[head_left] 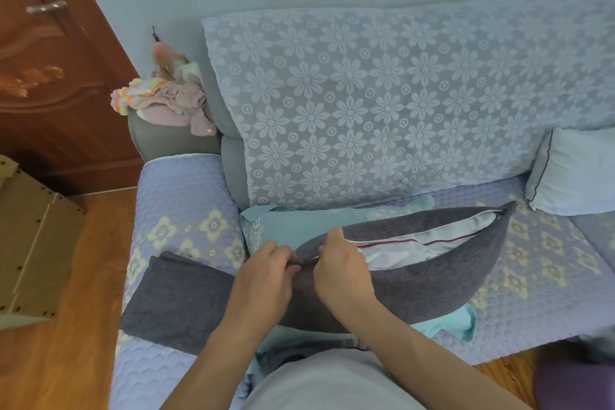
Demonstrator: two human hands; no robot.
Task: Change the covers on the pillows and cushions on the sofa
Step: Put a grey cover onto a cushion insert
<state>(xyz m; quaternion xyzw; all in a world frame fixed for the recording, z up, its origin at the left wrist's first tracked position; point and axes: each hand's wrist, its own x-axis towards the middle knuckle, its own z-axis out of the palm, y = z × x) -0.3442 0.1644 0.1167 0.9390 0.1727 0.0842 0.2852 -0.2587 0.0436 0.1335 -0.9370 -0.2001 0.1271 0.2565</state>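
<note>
Left hand: your left hand pinches the near end of the zipper seam on the dark grey cushion cover.
Right hand: your right hand grips the same seam just beside it, fingers curled over the opening.
Cushion: the white insert shows through the open zip; it lies on the sofa seat, atop a light blue cover.
Spare cover: a folded grey cover rests over the armrest.
Far right: a pale pillow leans on the backrest.
</note>
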